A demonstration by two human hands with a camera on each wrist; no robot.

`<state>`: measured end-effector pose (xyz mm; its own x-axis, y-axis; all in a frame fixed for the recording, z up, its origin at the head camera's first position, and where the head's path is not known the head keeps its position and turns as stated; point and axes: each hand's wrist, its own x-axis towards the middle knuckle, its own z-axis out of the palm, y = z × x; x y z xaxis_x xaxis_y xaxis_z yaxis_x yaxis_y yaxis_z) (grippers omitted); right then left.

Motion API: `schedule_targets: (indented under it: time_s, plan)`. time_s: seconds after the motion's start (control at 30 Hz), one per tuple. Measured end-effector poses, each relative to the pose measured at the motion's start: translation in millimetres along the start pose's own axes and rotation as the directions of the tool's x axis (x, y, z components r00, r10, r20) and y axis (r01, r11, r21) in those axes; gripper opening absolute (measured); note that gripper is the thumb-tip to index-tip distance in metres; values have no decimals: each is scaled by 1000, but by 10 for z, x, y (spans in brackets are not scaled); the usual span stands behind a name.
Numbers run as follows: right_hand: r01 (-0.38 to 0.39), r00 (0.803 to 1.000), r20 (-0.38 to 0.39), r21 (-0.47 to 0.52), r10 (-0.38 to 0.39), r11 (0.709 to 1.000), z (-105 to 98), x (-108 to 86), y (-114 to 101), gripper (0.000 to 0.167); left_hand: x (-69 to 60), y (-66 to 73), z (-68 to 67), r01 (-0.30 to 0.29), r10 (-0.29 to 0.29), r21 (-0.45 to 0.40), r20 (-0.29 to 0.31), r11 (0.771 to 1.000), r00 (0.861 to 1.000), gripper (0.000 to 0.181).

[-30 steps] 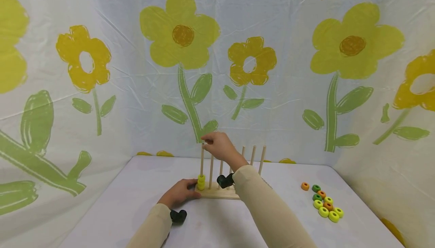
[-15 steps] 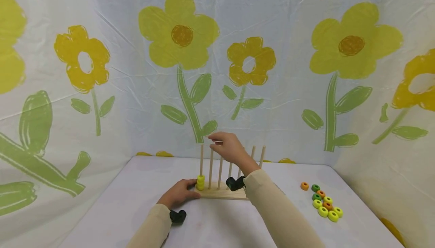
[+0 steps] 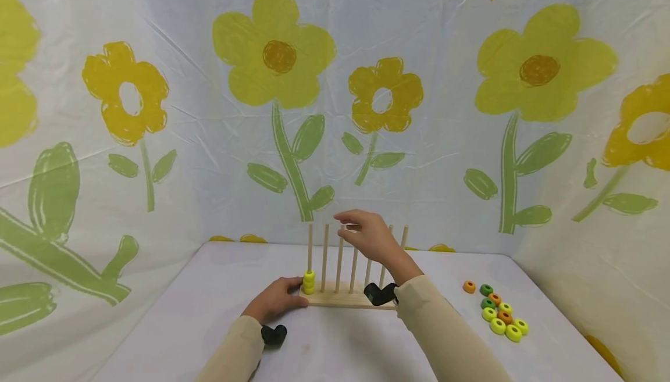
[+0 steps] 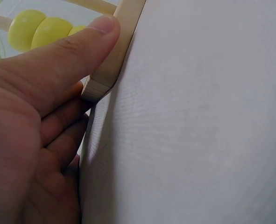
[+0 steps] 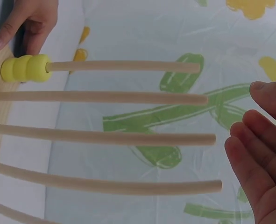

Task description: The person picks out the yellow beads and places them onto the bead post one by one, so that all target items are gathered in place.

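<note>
Wooden peg rack [image 3: 335, 299] stands upright near the middle of the white table [image 3: 324, 350], pegs vertical. Tabletop extends in front of its base and past its left end; on the right, a stretch of it separates the rack from 10 loose rings [image 3: 491, 317] (5 yellow, 3 orange, 2 green) near the table's right edge. Flowered backdrop [image 3: 439, 196] rises behind the table's far edge. 3 yellow rings [image 3: 309, 282] sit stacked at the foot of peg 1, counted from the left.

Left hand [image 3: 276, 299]: narrow grip on the rack's left end, thumb at the front. Right hand [image 3: 373, 235]: raised at peg-top height, fingers slightly bent, thumb and fingertips parted by a gap.

Head view leaves the right hand's clearance unclear; right wrist view puts its fingertips just beyond the tip of peg 3, not touching. Left wrist view adds the base's cut end and fingers behind it. Rack's right end: hidden by the right arm in the head view.
</note>
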<state>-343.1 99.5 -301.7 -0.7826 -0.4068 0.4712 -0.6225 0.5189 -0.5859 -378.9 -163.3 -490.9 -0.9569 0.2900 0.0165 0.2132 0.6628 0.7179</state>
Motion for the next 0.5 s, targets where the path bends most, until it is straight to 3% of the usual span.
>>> schedule_targets:
  time_s: [0.5]
  plan:
    - [17,1000,-15,18,-17,1000,-233,-358,152,34,12,-17,18,7,-7,-5,1,1000,1000,79]
